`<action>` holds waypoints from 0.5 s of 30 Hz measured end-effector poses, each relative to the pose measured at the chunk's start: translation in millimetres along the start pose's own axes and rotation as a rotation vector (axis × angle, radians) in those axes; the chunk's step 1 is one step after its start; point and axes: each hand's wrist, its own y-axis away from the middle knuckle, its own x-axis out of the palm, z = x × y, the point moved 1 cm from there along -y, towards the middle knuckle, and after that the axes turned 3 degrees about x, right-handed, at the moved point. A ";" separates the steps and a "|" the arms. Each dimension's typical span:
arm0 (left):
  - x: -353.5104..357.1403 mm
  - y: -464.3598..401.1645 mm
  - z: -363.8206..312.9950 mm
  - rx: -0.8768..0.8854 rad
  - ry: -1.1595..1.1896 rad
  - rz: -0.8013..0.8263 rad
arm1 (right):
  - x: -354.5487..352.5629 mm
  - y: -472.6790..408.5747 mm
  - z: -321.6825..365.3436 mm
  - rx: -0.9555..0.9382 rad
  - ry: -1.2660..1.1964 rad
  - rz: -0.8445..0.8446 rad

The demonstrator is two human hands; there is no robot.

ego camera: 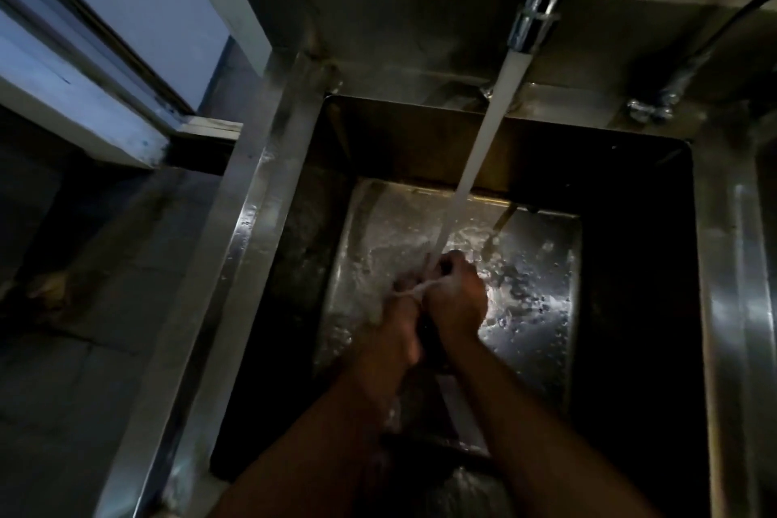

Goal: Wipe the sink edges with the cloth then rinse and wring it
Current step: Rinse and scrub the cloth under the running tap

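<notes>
Cloth (422, 288), seemingly bunched, gripped by both hands (437, 303).

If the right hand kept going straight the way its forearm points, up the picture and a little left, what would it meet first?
Most likely the water stream, which already lands at the knuckles of the right hand as it holds the cloth with the left hand. Beyond that comes the sink back wall, though depth is hard to judge.
</notes>
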 end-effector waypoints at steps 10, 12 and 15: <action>-6.3 27.1 3.4 0.061 -0.025 -0.083 | -12.0 18.7 -3.3 0.155 0.004 -0.020; 21.0 27.3 4.4 0.014 -0.005 -0.088 | -20.4 -5.2 -19.1 0.230 0.085 0.053; 26.4 42.4 6.5 0.097 -0.069 -0.158 | -35.2 -14.3 -40.9 0.261 0.144 0.086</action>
